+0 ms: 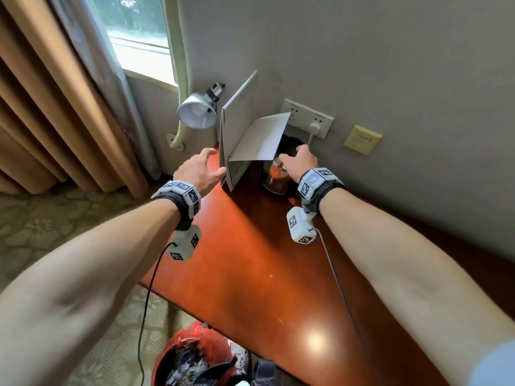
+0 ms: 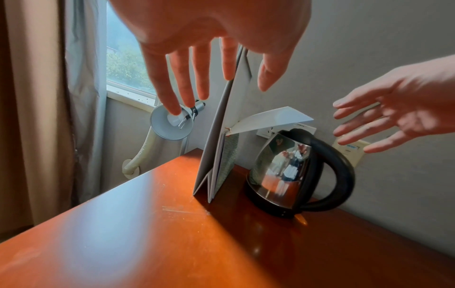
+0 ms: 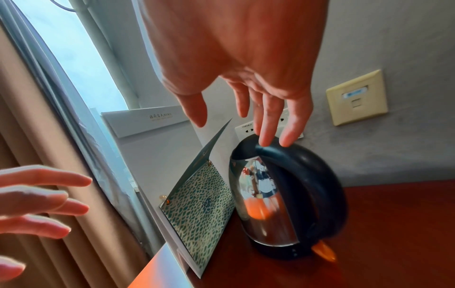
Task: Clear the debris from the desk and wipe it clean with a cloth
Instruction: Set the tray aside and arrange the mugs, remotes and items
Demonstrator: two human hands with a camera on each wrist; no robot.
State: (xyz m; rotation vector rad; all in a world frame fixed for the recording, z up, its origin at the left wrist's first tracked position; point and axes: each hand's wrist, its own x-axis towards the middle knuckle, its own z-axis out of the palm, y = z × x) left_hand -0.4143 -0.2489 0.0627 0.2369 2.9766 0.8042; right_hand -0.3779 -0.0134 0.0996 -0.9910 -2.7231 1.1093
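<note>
The kettle [image 2: 295, 173] stands at the back of the worktop [image 1: 250, 260], close to the wall, and the folder [image 2: 214, 140] stands upright just left of the kettle, one loose leaf sagging over the kettle's lid. Both hands are spread and hold nothing: the left hand [image 1: 199, 169] hovers left of the folder, and the right hand [image 3: 246, 64] reaches down over the kettle with fingertips [image 3: 265, 140] at its black handle. The folder looks light, stiff and easily tipped, best pinched at its top edge; the kettle is likely heavier and slick, best lifted by the handle. A lamp [image 1: 198, 110] left of the folder and a plug [image 1: 316, 126] in the socket behind the kettle crowd the corner.
</note>
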